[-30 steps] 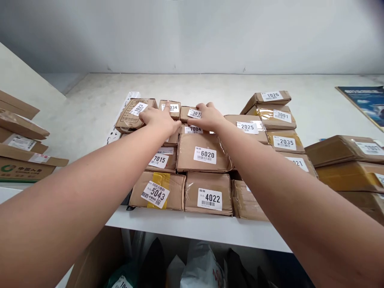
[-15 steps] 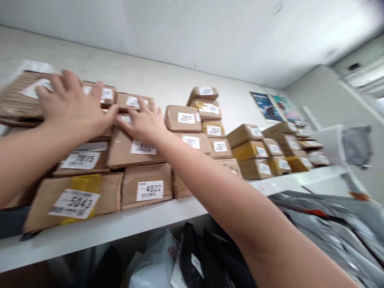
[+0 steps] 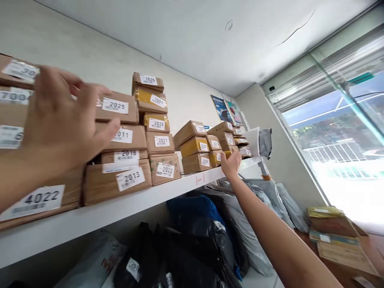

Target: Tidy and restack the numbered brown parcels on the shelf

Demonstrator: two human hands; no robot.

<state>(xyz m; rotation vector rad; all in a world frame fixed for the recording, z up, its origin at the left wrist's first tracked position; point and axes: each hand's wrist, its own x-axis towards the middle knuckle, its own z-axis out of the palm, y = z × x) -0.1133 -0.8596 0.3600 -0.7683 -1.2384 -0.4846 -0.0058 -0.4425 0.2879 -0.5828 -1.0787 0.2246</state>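
My left hand (image 3: 57, 124) rests spread and empty against the stacked parcels (image 3: 120, 140) on the shelf (image 3: 180, 185). My right hand (image 3: 231, 165) reaches the far boxes (image 3: 210, 148), fingers unclosed, grasping nothing. Judged step: selecting a parcel; next calls for a firm grip.

Both hands bare: no gloves, rings, watch or wristbands visible. Left hand (image 3: 57, 124) is large in frame and a bit motion-blurred, forearm bare to the picture edge. Right hand (image 3: 231, 165) is small in frame, forearm bare all the way down, no sleeve showing. Nails short, unpainted where visible.
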